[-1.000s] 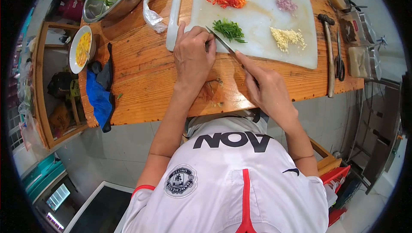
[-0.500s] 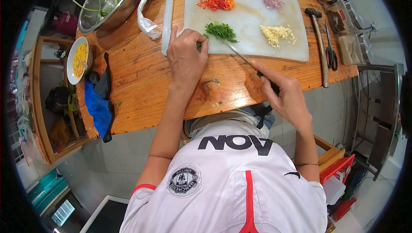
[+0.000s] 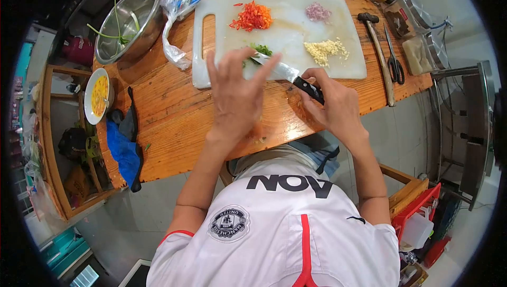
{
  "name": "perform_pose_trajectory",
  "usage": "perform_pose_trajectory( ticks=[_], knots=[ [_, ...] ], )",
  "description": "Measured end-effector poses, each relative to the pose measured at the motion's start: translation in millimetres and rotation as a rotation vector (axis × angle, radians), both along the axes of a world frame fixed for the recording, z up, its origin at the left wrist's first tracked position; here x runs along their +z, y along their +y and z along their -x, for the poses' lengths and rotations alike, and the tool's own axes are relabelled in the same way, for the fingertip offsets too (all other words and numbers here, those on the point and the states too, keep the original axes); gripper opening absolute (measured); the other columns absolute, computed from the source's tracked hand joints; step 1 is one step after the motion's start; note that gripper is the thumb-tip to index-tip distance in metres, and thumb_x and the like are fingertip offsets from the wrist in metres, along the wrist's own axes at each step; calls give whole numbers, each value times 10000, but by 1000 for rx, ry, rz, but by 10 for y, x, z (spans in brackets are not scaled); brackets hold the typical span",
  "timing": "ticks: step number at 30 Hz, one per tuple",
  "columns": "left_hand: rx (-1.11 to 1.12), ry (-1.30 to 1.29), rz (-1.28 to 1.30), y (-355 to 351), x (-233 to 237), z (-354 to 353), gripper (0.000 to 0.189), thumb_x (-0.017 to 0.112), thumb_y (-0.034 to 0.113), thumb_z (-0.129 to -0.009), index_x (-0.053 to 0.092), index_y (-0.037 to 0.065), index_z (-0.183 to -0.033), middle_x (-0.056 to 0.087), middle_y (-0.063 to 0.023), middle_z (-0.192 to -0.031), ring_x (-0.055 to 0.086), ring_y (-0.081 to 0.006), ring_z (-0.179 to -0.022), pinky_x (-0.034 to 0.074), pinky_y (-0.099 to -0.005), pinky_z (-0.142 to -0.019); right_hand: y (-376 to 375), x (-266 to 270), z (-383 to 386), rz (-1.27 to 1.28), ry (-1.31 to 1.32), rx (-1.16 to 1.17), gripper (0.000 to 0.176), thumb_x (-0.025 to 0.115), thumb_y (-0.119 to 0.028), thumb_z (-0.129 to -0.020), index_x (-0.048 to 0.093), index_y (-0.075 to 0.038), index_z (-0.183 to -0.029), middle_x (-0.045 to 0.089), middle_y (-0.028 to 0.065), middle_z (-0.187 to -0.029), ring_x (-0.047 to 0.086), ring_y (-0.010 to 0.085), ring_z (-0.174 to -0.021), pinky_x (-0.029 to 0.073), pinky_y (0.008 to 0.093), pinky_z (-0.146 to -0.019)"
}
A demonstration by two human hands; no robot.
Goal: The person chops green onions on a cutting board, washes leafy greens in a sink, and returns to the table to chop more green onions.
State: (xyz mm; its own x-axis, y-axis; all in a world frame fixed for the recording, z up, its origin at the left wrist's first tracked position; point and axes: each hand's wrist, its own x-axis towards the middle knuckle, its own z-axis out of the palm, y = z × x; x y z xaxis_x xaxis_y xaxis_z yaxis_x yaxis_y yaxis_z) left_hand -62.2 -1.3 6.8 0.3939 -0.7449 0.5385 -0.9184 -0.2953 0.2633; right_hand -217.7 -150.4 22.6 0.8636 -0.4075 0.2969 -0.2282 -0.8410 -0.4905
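Observation:
My right hand grips the black handle of a kitchen knife, its blade slanting left over the near edge of the white cutting board. Fingers spread, my left hand is raised over the board's near-left part and overlaps the blade tip in this view. Behind its fingers, chopped green herbs lie partly hidden. Farther back on the board is a heap of chopped red chili. Minced garlic sits on the right, with chopped shallot beyond it.
Left of the board are a knotted plastic bag, a steel bowl with green stalks, a bowl of yellow mixture and a blue cloth. To the right lie a hammer and black-handled scissors, near some containers.
My left hand has opened from a curled grip beside the herbs and lifted, fingers spread. The knife has turned, showing its blade flat. The view has shifted slightly.

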Motion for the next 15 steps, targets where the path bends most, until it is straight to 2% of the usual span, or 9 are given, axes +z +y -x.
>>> perform_pose_trajectory(
  ticks=[1,7,10,15],
  knots=[
    [-68,-37,-55,1,20,52,526,658,21,-810,658,227,-1294,488,-85,-1232,447,-293,-1249,233,-632,-1155,-2,6,-16,5,-21,4,306,749,-160,-851,582,-112,-1102,695,99,-803,677,289,-671,499,389,-556],
    [-4,-15,-196,-60,-161,-68,576,663,10,-778,653,245,-1304,455,-89,-1215,397,-301,-1270,156,-651,-1182,-118,38,157,-3,-25,31,312,759,-143,-837,589,-100,-1096,696,92,-819,683,282,-693,500,378,-561],
    [33,-28,-272,-77,-141,-95,591,658,4,-777,643,238,-1319,460,-89,-1229,408,-303,-1254,168,-644,-1176,-269,73,413,-35,-40,37,299,762,-124,-831,615,-88,-1090,702,97,-854,689,275,-719,510,363,-574],
    [152,-42,-187,-161,-113,-154,489,692,12,-771,712,192,-1226,554,-45,-1153,479,-278,-1177,207,-620,-1168,-648,101,634,-185,-134,16,276,757,-53,-817,646,-61,-1070,694,114,-875,690,272,-760,531,359,-615]
  ],
)
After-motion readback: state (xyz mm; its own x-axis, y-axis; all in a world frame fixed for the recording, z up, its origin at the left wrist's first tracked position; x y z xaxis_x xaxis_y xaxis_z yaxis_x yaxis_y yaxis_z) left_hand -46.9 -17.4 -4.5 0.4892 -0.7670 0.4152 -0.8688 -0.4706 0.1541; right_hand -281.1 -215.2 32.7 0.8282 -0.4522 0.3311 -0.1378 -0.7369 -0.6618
